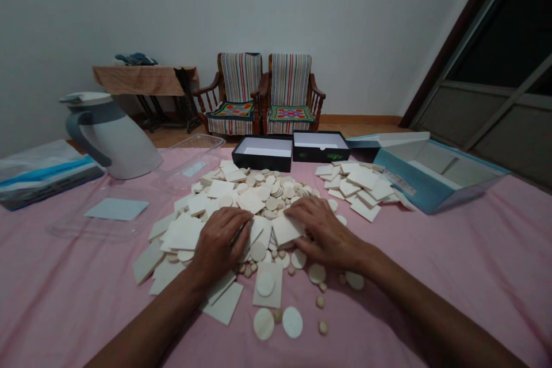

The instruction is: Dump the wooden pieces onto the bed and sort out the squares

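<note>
A heap of pale wooden pieces [241, 198], squares and round discs, lies on a table with a pink cloth [474, 264]. My left hand [221, 241] rests palm down on the heap, fingers curled over square pieces. My right hand [321, 230] lies beside it, fingers pressed onto a square piece [285, 229] at the heap's middle. Loose discs [292, 322] and small round bits lie nearer to me. A second, smaller pile of squares [360, 187] sits to the right.
Two black open boxes [263, 152] [319, 146] stand behind the heap. A blue and white box [426, 175] is at the right. A white jug [110, 135], clear plastic trays [190, 164] and a packet are at the left. Two striped chairs [263, 92] stand by the wall.
</note>
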`<state>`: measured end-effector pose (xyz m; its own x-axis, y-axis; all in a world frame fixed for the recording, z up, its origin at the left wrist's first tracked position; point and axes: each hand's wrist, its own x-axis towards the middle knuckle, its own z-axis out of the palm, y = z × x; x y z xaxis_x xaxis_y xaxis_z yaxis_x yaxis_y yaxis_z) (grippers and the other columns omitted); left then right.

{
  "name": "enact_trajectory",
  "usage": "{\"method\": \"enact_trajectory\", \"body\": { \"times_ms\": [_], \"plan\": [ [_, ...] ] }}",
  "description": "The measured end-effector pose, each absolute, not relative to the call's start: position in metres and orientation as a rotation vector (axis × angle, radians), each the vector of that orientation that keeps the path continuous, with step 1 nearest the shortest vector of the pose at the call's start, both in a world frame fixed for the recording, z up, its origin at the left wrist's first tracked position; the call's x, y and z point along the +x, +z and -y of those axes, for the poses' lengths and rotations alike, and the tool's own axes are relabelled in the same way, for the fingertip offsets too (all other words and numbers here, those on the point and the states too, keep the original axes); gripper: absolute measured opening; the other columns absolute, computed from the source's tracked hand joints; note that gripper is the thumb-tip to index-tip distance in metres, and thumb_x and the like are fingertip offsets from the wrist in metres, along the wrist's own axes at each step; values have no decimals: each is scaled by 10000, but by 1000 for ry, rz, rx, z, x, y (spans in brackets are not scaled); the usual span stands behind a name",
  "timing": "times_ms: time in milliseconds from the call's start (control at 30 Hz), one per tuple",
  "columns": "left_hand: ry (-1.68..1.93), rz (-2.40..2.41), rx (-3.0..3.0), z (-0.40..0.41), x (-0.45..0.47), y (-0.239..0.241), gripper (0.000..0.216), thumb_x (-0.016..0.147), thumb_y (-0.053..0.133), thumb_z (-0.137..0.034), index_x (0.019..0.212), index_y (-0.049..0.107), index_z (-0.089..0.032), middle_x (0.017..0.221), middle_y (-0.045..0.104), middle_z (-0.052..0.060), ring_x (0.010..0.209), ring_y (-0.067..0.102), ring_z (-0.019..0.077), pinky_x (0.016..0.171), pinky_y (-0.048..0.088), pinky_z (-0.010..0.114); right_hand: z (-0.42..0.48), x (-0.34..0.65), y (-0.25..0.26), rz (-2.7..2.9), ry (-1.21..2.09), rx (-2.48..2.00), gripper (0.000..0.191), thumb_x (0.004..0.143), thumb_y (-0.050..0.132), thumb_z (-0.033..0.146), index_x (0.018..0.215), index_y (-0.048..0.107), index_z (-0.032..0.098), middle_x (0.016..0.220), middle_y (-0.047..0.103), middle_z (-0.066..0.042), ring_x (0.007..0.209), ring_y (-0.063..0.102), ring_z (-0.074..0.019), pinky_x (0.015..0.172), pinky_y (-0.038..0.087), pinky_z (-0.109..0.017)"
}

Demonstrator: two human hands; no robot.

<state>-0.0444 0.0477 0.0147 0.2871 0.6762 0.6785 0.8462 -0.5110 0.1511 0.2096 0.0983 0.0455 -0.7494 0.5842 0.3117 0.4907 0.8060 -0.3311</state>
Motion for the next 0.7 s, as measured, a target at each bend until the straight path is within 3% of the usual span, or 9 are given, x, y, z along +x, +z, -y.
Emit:
{"method": "enact_trajectory", "body": {
  "times_ms": [167,300,533,700],
  "plan": [
    [-1038,1401,-2309,-49,-44,15,166,891,514,-169,962,662,-151,923,696,84,876,626,199,796,514,358,-142,264,46,2232,-81,-1343,365,799,558,294,1146,555,181,1133,570,-139,1059,463,-314,867,354,-441],
    [-1044,1376,-2310,-50,-43,15,159,891,513,-156,952,659,-137,898,694,85,856,625,196,778,521,350,-168,290,35,1921,-340,-1611,437,855,512,356,1224,530,121,1236,533,-202,1124,440,-365,887,336,-479],
    [-1077,1406,-2306,-46,-43,18,162,886,519,-158,957,665,-153,923,699,79,887,626,193,804,518,345,-135,239,29,2286,183,-1096,200,859,544,245,1034,618,183,1018,619,-96,986,527,-238,875,397,-376],
    [-1098,1407,-2292,-44,-42,20,167,889,511,-158,955,664,-157,909,696,80,870,627,191,789,514,338,-98,184,34,2507,360,-861,217,810,606,213,1026,605,196,1037,603,-75,990,496,-227,872,384,-380]
  ]
}}
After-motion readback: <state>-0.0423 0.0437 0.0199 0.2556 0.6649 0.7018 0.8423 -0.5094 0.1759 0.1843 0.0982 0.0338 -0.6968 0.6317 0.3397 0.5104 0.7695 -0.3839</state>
